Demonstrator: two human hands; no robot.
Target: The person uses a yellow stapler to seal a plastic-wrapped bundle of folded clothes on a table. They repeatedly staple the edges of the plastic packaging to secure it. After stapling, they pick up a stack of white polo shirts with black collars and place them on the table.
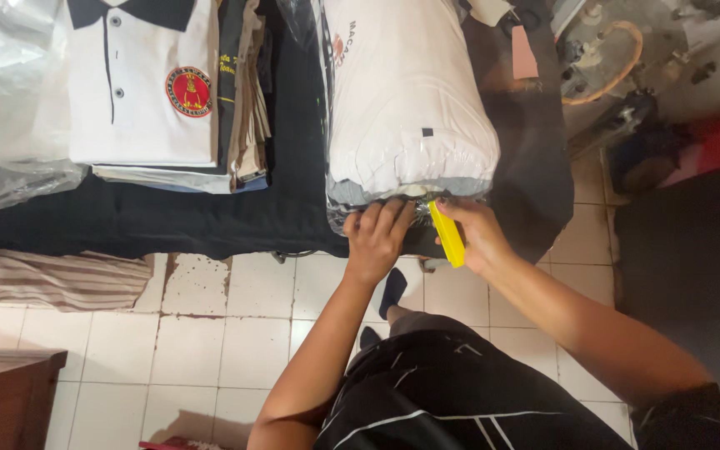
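Observation:
A tall stack of folded white garments in a clear plastic bag (406, 100) rests on a table covered with black cloth (210, 217). My left hand (377, 237) presses flat on the bag's near bottom edge, fingers spread. My right hand (477, 233) grips a yellow utility knife (447, 233) just to the right, its tip touching the bag's lower edge.
A folded white polo shirt with a red round emblem (143, 83) tops another stack at left, beside crumpled clear plastic (6, 108). Striped fabric (43, 279) hangs below the table. White floor tiles (210, 333), a wooden corner (2, 400) and machine parts (618, 67) surround me.

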